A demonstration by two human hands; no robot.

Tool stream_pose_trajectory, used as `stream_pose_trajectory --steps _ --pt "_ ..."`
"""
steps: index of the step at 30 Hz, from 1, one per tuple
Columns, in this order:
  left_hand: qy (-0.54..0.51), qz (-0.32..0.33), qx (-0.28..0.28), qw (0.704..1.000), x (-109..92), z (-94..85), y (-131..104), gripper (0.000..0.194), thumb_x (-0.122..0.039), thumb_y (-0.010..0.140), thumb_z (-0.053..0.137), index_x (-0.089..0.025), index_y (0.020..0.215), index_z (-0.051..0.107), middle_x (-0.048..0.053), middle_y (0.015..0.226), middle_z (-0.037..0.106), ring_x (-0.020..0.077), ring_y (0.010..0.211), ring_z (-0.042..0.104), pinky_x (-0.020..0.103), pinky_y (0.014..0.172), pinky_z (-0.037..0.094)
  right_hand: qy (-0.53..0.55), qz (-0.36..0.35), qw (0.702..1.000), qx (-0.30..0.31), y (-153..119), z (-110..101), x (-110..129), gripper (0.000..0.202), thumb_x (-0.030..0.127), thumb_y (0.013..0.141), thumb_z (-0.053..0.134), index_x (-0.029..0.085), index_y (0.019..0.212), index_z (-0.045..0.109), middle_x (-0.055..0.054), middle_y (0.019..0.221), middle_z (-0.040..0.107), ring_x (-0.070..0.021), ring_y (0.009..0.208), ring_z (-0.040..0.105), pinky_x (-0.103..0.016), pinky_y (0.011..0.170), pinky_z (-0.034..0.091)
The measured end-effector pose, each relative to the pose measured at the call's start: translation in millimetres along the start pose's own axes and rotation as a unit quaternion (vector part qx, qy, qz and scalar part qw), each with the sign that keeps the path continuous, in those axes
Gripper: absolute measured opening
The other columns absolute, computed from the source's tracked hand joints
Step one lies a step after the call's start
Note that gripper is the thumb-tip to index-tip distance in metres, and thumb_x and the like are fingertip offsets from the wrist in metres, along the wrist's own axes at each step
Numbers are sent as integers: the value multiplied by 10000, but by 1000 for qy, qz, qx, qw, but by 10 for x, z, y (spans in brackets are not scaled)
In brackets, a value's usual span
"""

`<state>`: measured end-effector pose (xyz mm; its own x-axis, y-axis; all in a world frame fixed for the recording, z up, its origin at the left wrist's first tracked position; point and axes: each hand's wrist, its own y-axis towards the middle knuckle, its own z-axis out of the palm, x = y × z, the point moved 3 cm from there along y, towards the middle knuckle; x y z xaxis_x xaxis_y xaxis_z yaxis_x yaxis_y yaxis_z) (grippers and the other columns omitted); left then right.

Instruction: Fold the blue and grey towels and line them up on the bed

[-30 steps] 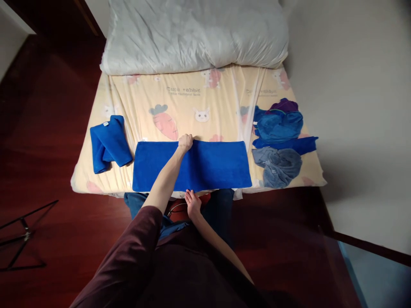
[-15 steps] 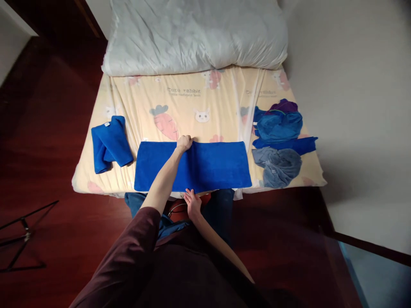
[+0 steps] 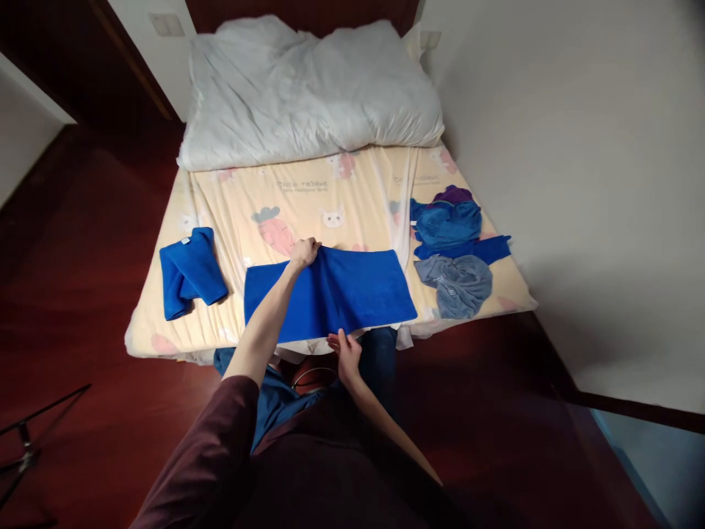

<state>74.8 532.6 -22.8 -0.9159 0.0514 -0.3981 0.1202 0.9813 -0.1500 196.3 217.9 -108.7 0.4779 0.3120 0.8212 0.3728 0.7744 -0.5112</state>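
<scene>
A blue towel [image 3: 363, 286] lies crosswise along the near edge of the bed, its middle raised in a ridge and its ends resting on the sheet. My left hand [image 3: 305, 253] reaches over it and is closed on the far edge near the middle. At the near edge, my right hand [image 3: 348, 354] has its thumb on the cloth and its fingers partly hidden under the edge, pinching it. To the left lies a folded blue towel [image 3: 192, 272]. On the right is a crumpled grey towel [image 3: 463, 283] in front of a heap of blue and purple cloths [image 3: 449, 220].
The yellow patterned sheet [image 3: 220, 198] covers the bed. A large white quilt or pillow [image 3: 308, 95] fills its far end. A wall [image 3: 578, 184] stands on the right, and a black stand [image 3: 25, 433] is on the floor at left.
The blue towel's middle has risen into a sharper ridge between my hands, and its ends have drawn inward. My view has tilted up, showing more of the bed's far end.
</scene>
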Motion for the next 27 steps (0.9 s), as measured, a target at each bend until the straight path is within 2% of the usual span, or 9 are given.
stream_pose_trajectory --steps 2,4,8,12,15,18,21,24,27 --pt "-37 27 -37 998 -46 -264 -107 405 -456 1013 398 -179 1013 694 138 992 735 251 976 673 310 838 457 -52 -76 996 -9 -2 -105 371 466 633 786 690 170 745 652 -85 733 744 -197 620 675 -331 682 560" --pt "-81 55 -82 992 -88 -580 -238 400 -457 1007 406 -184 930 688 111 894 728 230 870 667 295 782 448 -122 -166 978 -26 9 -210 843 465 633 833 632 204 655 612 -31 625 675 -168 575 610 -298 644 525" --pt "-188 95 -177 961 -145 -1301 -550 389 -490 972 457 -196 804 650 41 747 660 183 736 602 270 704 427 -256 -325 909 -59 105 -275 1927 537 661 879 544 248 554 434 37 534 477 -144 564 489 -252 585 441" --pt "-311 155 -267 899 -185 -1997 -888 386 -514 934 525 -193 737 608 9 696 577 155 711 543 252 686 425 -264 -472 840 -37 242 -2 2971 565 690 883 520 236 561 420 14 635 496 -145 641 496 -243 605 423" --pt "-356 169 -311 865 -166 -2415 -1123 389 -516 903 590 -188 695 585 -2 658 527 143 689 512 248 675 426 -239 -538 808 3 270 339 3555 542 678 878 556 217 596 512 3 670 525 -145 678 523 -236 624 433" --pt "-378 166 -321 853 -99 -2708 -1322 397 -528 890 620 -185 694 579 -7 637 508 136 673 509 245 659 430 -206 -529 821 62 231 675 3899 515 665 857 611 206 633 550 33 574 474 -123 580 498 -221 541 403" --pt "-398 164 -327 841 -1 -2882 -1490 387 -534 881 640 -183 726 591 -1 655 537 132 682 536 243 671 450 -164 -486 850 124 174 945 4048 491 653 813 681 201 667 562 57 517 449 -97 482 462 -205 457 364" --pt "-406 145 -341 836 106 -2954 -1628 368 -536 851 680 -184 766 614 9 671 577 139 688 568 245 665 471 -126 -460 866 149 146 1129 4085 450 612 771 753 196 737 584 55 542 508 -86 476 501 -184 439 372" --pt "-412 109 -347 836 200 -2959 -1730 365 -532 816 711 -178 770 634 6 623 563 136 624 560 241 591 454 -95 -437 880 159 161 1233 4051 438 563 742 800 206 850 570 42 631 591 -96 543 595 -160 440 382"
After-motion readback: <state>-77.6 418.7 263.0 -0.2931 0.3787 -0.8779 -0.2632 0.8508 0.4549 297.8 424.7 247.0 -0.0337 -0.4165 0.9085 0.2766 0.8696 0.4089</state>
